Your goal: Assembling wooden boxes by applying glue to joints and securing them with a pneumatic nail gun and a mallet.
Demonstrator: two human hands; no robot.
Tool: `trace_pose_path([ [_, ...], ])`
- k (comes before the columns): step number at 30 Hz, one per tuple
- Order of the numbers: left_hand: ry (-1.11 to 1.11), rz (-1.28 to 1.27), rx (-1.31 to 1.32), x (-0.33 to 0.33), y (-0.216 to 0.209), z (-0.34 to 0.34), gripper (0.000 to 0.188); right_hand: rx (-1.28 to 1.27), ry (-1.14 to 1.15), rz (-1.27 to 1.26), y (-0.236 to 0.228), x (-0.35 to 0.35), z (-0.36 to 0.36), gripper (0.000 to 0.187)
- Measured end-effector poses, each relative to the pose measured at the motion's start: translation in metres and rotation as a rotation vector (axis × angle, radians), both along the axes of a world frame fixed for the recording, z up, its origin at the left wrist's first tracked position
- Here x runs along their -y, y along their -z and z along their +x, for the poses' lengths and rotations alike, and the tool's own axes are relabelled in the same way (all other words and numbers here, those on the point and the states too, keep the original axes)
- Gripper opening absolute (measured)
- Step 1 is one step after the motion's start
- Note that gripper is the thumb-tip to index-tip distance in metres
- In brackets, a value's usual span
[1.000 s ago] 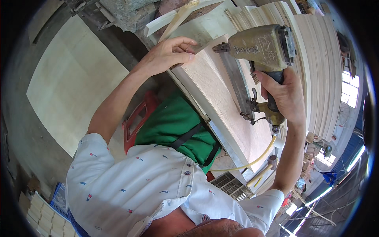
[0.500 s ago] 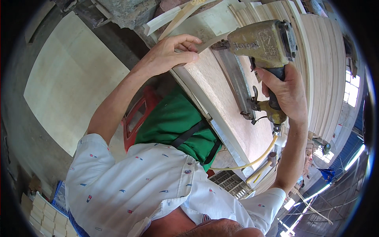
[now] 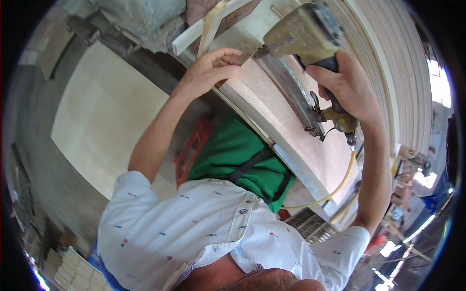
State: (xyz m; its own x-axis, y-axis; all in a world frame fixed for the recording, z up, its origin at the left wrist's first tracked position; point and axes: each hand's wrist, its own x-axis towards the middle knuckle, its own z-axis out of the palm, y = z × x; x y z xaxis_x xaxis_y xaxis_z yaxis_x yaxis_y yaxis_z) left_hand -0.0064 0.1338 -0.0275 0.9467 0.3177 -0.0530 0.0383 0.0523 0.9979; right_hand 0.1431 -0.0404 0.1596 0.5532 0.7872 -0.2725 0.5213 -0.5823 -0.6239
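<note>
Bench (image 3: pixel 301 169) runs diagonally across the middle, its near edge partly faced with a shiny strip; a pale sheet (image 3: pixel 107 116) lies on the floor (image 3: pixel 73 194) at the left; a stack of boards (image 3: pixel 407 77) stands at the right; a light wooden panel (image 3: pixel 272 106) lies on the bench, beneath the tool; green cloth (image 3: pixel 221 153) covers the lap; a nail gun (image 3: pixel 303 34) hangs aslant over the panel, nose near the left fingertips, its contact with the wood impossible to tell; the right hand (image 3: pixel 347 82) wraps round its dark handle; the left hand (image 3: pixel 211 72), fingers curled and thumb opposed, grips wood at the panel's upper-left corner; a slender yellow hose (image 3: pixel 347 179) curves from the gun's lower end.
</note>
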Motion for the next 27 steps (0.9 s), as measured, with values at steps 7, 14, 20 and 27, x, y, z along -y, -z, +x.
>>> trace_pose_path([
  [7, 0.041, 0.085, 0.039, -0.002, 0.007, 0.002, 0.046, 0.035, 0.187, 0.123, -0.027, 0.078, -0.019, 0.027],
  [14, 0.063, 0.196, -0.041, 0.001, 0.008, 0.020, 0.057, 0.137, 0.822, 0.120, -0.056, 0.266, -0.048, 0.027],
  [20, 0.044, 0.093, 0.018, 0.007, 0.005, 0.017, 0.057, 0.137, 1.167, 0.186, -0.030, 0.414, -0.054, 0.024],
  [27, 0.016, 0.114, -0.004, 0.012, -0.002, 0.017, 0.056, 0.731, 1.019, -0.588, 0.093, 0.499, 0.000, 0.027],
])
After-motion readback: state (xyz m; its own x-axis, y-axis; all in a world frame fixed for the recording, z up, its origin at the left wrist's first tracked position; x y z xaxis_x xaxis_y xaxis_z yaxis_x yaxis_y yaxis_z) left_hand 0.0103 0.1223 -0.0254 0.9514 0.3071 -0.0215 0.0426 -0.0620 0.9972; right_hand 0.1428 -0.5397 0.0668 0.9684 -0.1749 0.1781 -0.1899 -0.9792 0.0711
